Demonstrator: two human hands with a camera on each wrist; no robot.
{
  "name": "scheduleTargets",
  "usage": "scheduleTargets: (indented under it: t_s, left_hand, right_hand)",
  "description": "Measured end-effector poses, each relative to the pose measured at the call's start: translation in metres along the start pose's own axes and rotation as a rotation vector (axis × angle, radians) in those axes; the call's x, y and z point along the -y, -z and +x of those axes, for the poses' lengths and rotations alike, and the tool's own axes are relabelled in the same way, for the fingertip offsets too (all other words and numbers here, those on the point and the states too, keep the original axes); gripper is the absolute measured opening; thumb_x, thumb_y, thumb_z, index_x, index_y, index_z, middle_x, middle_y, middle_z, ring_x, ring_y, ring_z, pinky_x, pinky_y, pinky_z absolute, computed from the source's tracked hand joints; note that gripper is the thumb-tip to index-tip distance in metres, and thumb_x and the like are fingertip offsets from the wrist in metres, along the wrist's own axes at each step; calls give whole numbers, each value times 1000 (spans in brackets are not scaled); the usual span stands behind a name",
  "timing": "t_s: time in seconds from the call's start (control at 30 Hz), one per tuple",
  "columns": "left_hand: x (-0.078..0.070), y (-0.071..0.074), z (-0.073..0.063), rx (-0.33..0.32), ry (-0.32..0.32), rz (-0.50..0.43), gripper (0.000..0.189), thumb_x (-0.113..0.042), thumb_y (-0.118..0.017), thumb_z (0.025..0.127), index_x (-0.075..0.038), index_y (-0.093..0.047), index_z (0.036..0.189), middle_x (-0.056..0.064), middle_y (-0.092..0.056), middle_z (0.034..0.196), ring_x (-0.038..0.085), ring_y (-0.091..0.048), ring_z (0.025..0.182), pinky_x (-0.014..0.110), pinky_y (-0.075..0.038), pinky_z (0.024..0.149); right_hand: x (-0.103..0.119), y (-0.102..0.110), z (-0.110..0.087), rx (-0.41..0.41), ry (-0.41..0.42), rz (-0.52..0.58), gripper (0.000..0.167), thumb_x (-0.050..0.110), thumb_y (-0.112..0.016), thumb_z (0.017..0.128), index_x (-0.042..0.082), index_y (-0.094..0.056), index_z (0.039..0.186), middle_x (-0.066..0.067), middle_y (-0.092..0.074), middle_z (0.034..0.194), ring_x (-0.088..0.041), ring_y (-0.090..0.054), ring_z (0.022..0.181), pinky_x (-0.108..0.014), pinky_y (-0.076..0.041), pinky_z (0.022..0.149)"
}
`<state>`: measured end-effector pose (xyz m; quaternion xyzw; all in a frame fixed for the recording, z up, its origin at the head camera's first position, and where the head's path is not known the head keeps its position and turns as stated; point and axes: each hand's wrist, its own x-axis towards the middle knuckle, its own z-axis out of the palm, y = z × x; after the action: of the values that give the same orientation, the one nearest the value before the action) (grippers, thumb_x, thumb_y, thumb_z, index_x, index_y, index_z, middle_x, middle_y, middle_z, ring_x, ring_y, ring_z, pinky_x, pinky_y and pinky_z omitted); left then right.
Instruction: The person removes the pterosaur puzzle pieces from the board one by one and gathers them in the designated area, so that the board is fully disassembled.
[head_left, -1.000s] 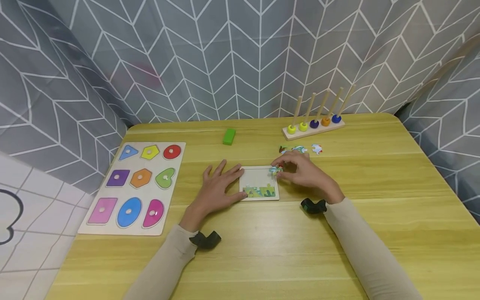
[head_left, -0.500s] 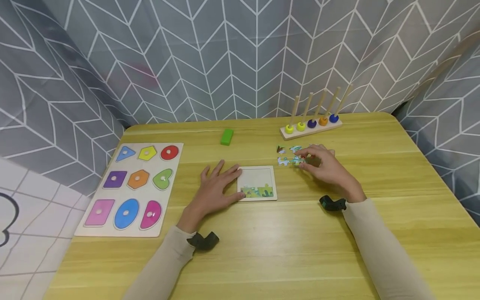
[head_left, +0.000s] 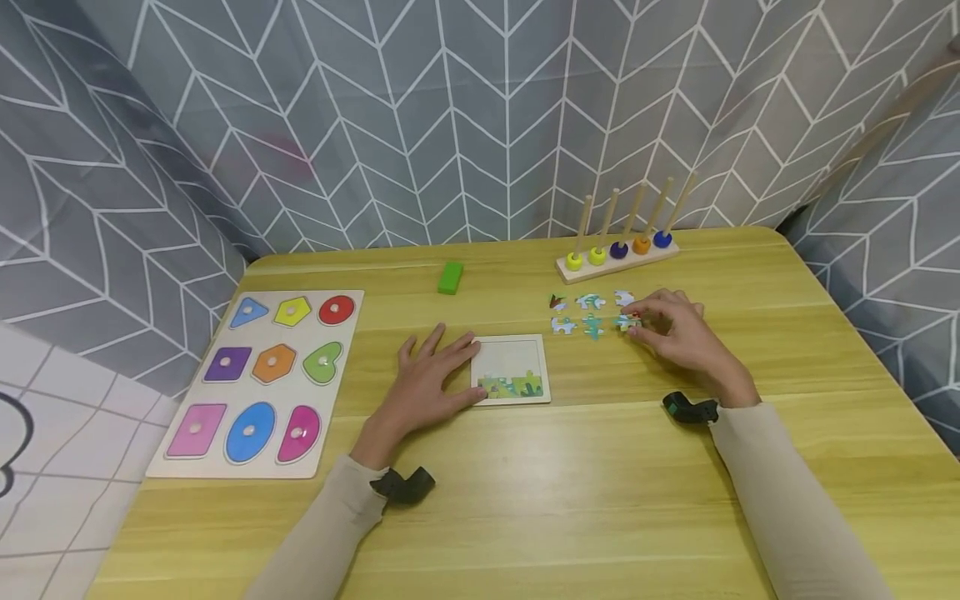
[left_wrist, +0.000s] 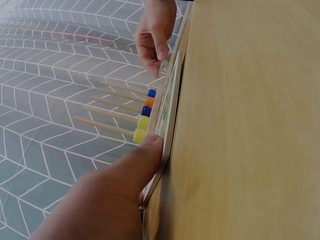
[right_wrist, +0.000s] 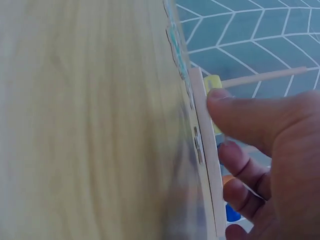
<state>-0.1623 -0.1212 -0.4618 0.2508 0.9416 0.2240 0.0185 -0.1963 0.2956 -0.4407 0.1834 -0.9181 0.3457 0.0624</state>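
Observation:
My left hand [head_left: 424, 379] lies with fingers spread at the left side of a small wooden puzzle tray [head_left: 510, 354], thumb and index fingertip on its edge. In the left wrist view the thumb [left_wrist: 152, 145] rests on the tray's rim. Joined green jigsaw pieces [head_left: 517, 386] fill the tray's lower strip; its upper part shows bare board. To the right, my right hand [head_left: 690, 346] pinches a jigsaw piece [head_left: 625, 322] with a red spot, low over the table. Beside it lie several loose pieces, including a teal one [head_left: 592, 326] and a whitish one [head_left: 564, 326].
Behind the pieces stands a wooden peg rack [head_left: 617, 264] with coloured beads and tall upright rods. A green block [head_left: 450, 278] lies toward the table's far edge. On the left is a large shape board [head_left: 288, 387] with knobbed shapes. A grey patterned curtain [head_left: 480, 125] hangs behind the table.
My right hand has moved right, from the tray's upper right corner to the loose pieces, carrying the red-spotted jigsaw piece. My left hand has stayed at the tray.

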Motion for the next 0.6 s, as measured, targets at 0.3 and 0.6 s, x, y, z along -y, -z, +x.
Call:
scheduleTargets:
  t_s: [0.3, 0.6]
  left_hand:
    - [1, 0, -1, 8, 8, 0, 75, -64, -61, 91, -30, -43, 156, -15, -34, 165, 29, -12, 160, 65, -3, 121]
    - [1, 1, 0, -2, 0, 4, 75, -64, -61, 92, -30, -43, 156, -15, -35, 165, 30, -13, 160, 67, -3, 120]
  right_hand:
    - [-1, -4, -2, 51, -51, 41, 23, 11, -72, 94, 7, -73, 117, -13, -65, 109, -24, -44, 99, -41, -16, 80]
    - [-3, -5, -2, 46, -72, 47, 23, 12, -71, 95, 7, -73, 118, -13, -63, 111, -23, -41, 96, -41, -15, 80]
